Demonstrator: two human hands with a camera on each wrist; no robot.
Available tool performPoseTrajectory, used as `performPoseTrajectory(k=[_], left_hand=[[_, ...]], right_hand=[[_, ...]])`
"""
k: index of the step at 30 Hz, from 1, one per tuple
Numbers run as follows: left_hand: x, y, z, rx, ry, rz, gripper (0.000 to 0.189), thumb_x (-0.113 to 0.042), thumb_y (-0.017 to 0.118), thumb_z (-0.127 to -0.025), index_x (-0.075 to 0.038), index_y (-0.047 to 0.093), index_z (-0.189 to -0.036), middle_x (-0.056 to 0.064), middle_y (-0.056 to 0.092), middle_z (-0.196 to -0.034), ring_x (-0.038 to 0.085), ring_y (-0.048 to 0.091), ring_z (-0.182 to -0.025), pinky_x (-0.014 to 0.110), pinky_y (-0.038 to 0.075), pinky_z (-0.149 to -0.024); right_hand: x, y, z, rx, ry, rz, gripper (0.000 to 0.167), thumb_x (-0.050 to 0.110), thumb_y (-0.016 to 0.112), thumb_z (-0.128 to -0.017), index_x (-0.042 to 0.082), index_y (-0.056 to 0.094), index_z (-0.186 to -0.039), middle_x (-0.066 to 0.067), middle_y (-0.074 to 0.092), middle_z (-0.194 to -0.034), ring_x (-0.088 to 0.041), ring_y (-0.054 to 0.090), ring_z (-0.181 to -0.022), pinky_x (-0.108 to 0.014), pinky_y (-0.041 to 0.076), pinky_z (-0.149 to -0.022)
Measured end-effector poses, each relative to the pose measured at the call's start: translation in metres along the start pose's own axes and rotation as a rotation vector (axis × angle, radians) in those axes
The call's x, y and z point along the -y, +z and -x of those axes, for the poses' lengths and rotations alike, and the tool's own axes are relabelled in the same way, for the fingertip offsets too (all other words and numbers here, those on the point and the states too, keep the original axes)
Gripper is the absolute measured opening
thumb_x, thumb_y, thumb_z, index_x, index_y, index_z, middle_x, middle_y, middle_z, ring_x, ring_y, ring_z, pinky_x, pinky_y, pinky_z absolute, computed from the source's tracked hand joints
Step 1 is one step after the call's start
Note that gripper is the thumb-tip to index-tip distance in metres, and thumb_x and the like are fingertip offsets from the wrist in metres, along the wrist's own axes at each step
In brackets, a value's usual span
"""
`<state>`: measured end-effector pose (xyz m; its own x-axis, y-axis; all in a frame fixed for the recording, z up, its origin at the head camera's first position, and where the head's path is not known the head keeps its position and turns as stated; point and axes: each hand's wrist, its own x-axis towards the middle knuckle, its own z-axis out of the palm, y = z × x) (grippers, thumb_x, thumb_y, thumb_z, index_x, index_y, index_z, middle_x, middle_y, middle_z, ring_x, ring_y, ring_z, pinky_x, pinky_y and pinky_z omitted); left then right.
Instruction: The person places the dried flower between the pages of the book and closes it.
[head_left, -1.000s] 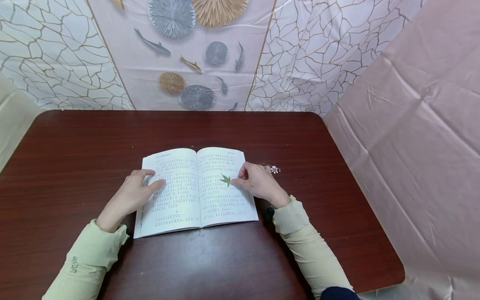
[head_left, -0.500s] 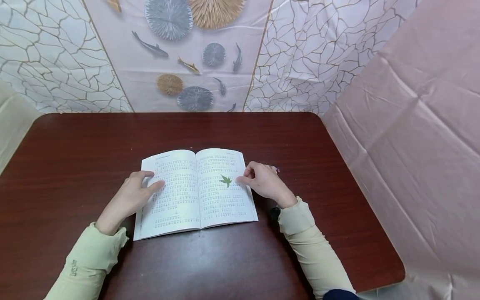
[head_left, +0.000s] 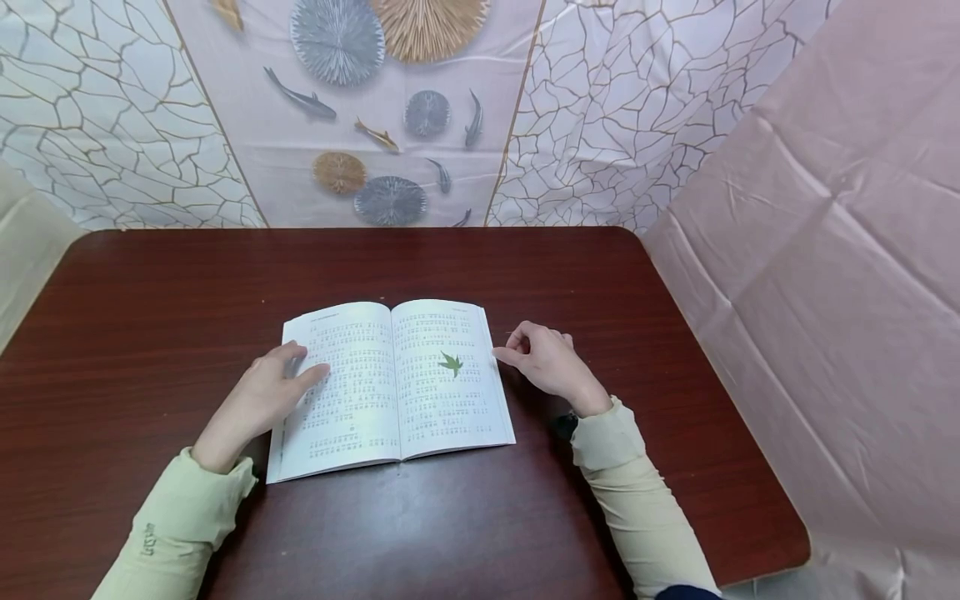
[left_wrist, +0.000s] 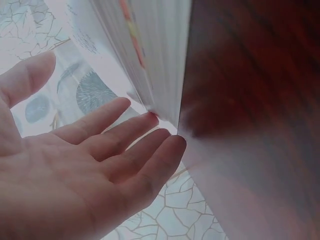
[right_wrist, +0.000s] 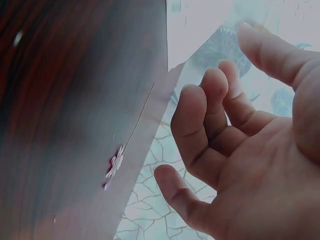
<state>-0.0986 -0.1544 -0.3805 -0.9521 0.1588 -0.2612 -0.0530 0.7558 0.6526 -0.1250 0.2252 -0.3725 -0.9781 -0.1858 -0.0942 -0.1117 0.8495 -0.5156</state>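
An open book (head_left: 352,417) with printed pages lies on the table. A small green lobed leaf (head_left: 451,363) rests flat on its right page. My left hand (head_left: 270,392) lies at the book's left edge, thumb over the left page; in the left wrist view its extended fingers (left_wrist: 142,175) touch the edge of the pages. Just off the book's right edge hovers my right hand (head_left: 551,362), its fingers loosely bent and holding nothing. Under it, the right wrist view shows a thin stem with a small pale and purple flower (right_wrist: 116,162) on the table, mostly hidden in the head view.
The dark red-brown wooden table (head_left: 637,500) has rounded corners. A patterned cloth (head_left: 390,125) hangs behind its far edge, and a plain pink cloth (head_left: 840,250) hangs along the right side.
My right hand has drawn away from the leaf, moving right off the page, and now covers the flower in the head view. The leaf, book and left hand stay put.
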Motion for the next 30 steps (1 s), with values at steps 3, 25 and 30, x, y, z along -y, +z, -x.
performPoseTrajectory(k=[3,25,30], left_hand=[[-0.001,0.000,0.000,0.000,0.007,0.001,0.075,-0.048,0.051,-0.098,0.010,0.037,-0.142,0.034,0.028,-0.150,0.049,0.026,-0.138,0.061,0.026,-0.107],[-0.007,-0.004,0.003,-0.100,0.082,0.054,0.070,-0.048,0.049,-0.099,0.007,0.041,-0.141,0.031,0.037,-0.145,0.048,0.031,-0.135,0.062,0.031,-0.103],[-0.007,-0.004,0.005,-0.178,0.124,0.088,0.062,-0.043,0.051,-0.099,0.005,0.046,-0.138,0.030,0.041,-0.141,0.046,0.042,-0.127,0.059,0.037,-0.097]], right_hand=[[-0.004,-0.002,0.000,-0.012,0.010,0.011,0.029,0.042,0.064,-0.092,0.014,0.060,-0.090,-0.002,0.057,-0.066,-0.021,0.051,-0.071,-0.042,0.028,-0.089],[-0.014,-0.003,0.001,-0.029,0.060,0.014,0.029,0.041,0.064,-0.093,0.012,0.061,-0.093,-0.003,0.058,-0.068,-0.021,0.051,-0.072,-0.046,0.029,-0.089],[-0.014,-0.002,0.001,-0.030,0.062,0.014,0.029,0.041,0.064,-0.093,0.012,0.061,-0.092,-0.002,0.057,-0.067,-0.021,0.051,-0.072,-0.046,0.029,-0.090]])
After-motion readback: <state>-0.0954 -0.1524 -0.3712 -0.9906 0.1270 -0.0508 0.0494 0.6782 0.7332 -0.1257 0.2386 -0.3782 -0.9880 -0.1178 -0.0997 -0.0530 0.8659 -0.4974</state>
